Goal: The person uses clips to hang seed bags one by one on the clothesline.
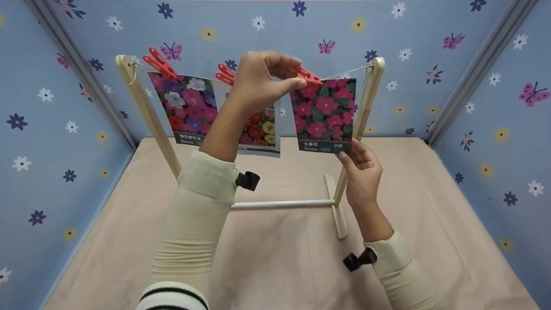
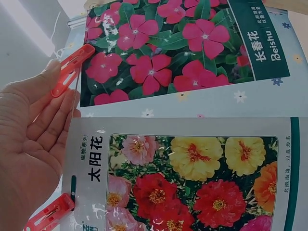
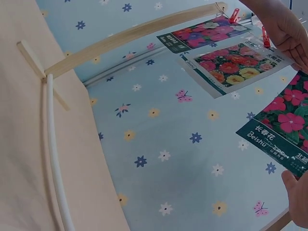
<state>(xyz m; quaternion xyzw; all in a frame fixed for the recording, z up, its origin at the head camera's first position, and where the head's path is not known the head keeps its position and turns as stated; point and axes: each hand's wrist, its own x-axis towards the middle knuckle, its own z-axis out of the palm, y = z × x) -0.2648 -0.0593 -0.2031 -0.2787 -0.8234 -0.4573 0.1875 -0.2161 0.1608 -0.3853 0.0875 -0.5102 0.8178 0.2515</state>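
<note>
A seed packet with pink flowers (image 1: pixel 326 112) hangs at the right end of a string between two wooden posts. At its top edge my left hand (image 1: pixel 264 82) pinches a red clothespin (image 1: pixel 311 76) between thumb and fingers. My right hand (image 1: pixel 363 174) pinches the packet's lower right corner. Further left hang a packet with red and yellow flowers (image 2: pixel 202 192), partly behind my left forearm in the head view, and a packet of mixed purple and pink flowers (image 1: pixel 193 103). Red clothespins (image 1: pixel 160 63) sit at the tops of both.
The wooden posts (image 1: pixel 148 114) are joined low down by a white rod (image 1: pixel 284 203), and a wooden foot (image 1: pixel 339 219) lies under the right one. A pinkish cloth (image 1: pixel 275 262) covers the surface. Blue flower-printed walls (image 1: pixel 486 129) enclose the back and sides.
</note>
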